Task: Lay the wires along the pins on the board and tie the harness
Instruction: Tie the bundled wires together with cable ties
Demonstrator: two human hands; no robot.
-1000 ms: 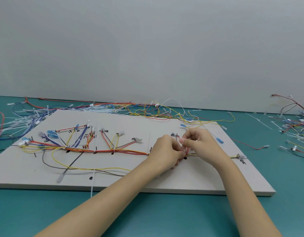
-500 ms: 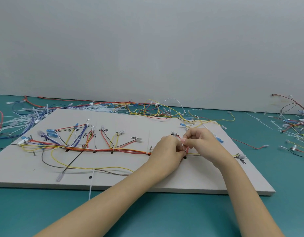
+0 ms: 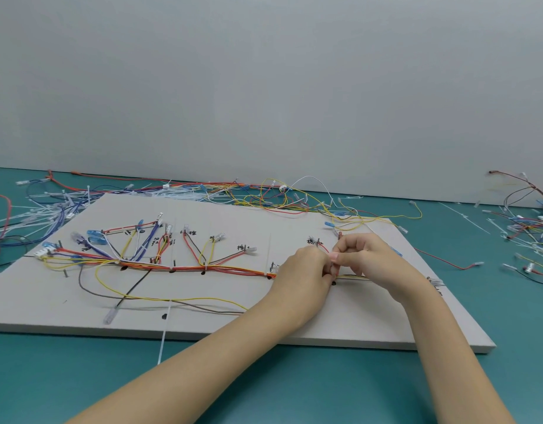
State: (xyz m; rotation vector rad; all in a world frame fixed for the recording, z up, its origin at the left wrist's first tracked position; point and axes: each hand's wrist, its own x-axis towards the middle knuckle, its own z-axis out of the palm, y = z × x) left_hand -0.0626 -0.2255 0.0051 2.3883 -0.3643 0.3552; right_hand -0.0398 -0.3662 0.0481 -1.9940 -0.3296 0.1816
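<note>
A grey board (image 3: pixel 294 319) lies on the teal table. A harness of red, orange and yellow wires (image 3: pixel 221 268) runs along its pins, with branches fanning up to small connectors. Both hands meet over the bundle at the board's right part. My left hand (image 3: pixel 303 270) has its fingers curled round the bundle. My right hand (image 3: pixel 365 255) pinches something small at the same spot, seemingly a thin white tie; the fingers hide it. A brown wire and a yellow wire (image 3: pixel 160 298) loop loosely in front of the harness.
Loose wires and white cable ties (image 3: pixel 273 197) are heaped behind the board and at the left (image 3: pixel 34 215). Another tangle (image 3: pixel 530 221) lies at the far right. A white cable tie (image 3: pixel 163 335) hangs over the board's front edge. A grey wall stands behind.
Both hands stay at the same spot on the bundle. The right hand's fingers have shifted slightly up and closer to the left hand.
</note>
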